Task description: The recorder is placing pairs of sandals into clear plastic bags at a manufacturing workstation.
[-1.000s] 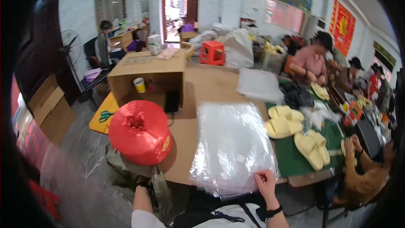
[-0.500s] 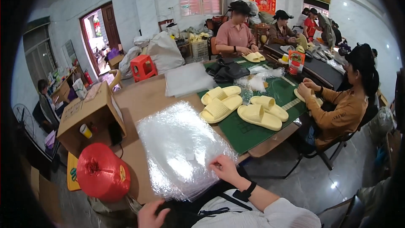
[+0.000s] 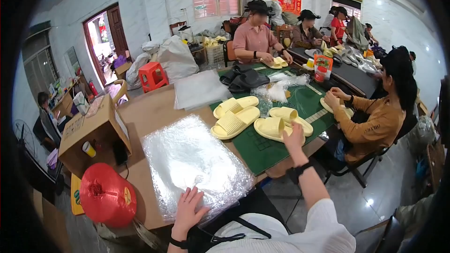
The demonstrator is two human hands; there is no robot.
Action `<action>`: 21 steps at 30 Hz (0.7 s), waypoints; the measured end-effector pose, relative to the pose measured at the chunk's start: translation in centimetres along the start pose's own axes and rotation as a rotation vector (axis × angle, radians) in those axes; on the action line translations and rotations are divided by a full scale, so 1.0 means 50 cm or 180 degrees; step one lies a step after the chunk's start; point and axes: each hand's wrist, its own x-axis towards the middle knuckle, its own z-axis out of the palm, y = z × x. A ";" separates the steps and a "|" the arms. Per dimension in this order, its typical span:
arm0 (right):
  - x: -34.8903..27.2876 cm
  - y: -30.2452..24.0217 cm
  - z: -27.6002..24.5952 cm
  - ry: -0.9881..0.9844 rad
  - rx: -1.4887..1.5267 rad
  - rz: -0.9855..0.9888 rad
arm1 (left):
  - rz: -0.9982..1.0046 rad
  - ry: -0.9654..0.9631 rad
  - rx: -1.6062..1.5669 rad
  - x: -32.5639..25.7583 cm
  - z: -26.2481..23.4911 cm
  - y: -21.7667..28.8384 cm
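Observation:
A stack of clear, shiny plastic bags (image 3: 187,154) lies at the table's near edge. My left hand (image 3: 189,210) rests on its near part, fingers spread and holding nothing. Over to the right, my right hand (image 3: 294,139) reaches a pair of pale yellow slippers (image 3: 268,128) on a green mat (image 3: 255,156). Its thumb and fingers close around the nearer slipper, partly hiding both; the slippers still rest on the mat. A second yellow pair (image 3: 236,122) sits just left of it, beyond the bags.
A cardboard box (image 3: 89,133) and a red roll of plastic twine (image 3: 105,197) are at my left. Farther back lie more clear bags (image 3: 199,89) and black slippers (image 3: 243,79). Co-workers handle yellow slippers across the table (image 3: 258,42) and at the right (image 3: 370,112).
My right hand has moved from the bag stack forward and right to the slippers. My left hand has risen from the table's near edge onto the bags. The view has shifted slightly.

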 end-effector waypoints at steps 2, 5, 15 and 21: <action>0.028 0.075 0.055 -0.0309 -0.0298 0.0273 | -0.0136 -0.0114 -0.0112 0.003 0.003 -0.008; 0.080 0.070 0.090 -0.1282 -0.0461 0.1008 | -0.0253 -0.0148 -0.0068 -0.003 0.001 -0.005; 0.080 0.023 0.041 -0.2270 -0.0929 0.0763 | -0.0213 -0.0102 -0.0150 -0.005 0.010 -0.010; 0.063 -0.024 -0.065 -0.3273 -0.0213 0.0973 | -0.0188 -0.0033 -0.0167 -0.016 0.004 -0.016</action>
